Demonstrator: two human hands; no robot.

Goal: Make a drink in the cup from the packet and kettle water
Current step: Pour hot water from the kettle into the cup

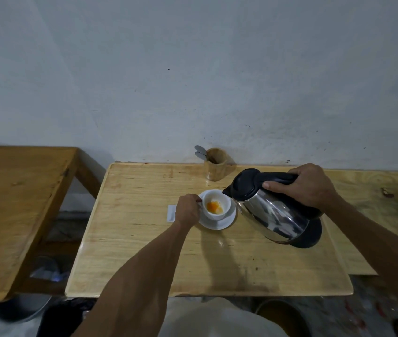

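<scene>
White cup holds orange powder, perhaps wet.

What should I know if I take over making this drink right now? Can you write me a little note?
Left hand: holding the handle of the white ceramic cup, which sits on its white saucer.
Right hand: gripping the tilted steel kettle with black lid, spout over the cup.
White packet: flat on the pale wooden table, beside the left hand.
Done: orange powder in cup.
Left: pour water, then stir; spoons stand in the wooden holder.
</scene>
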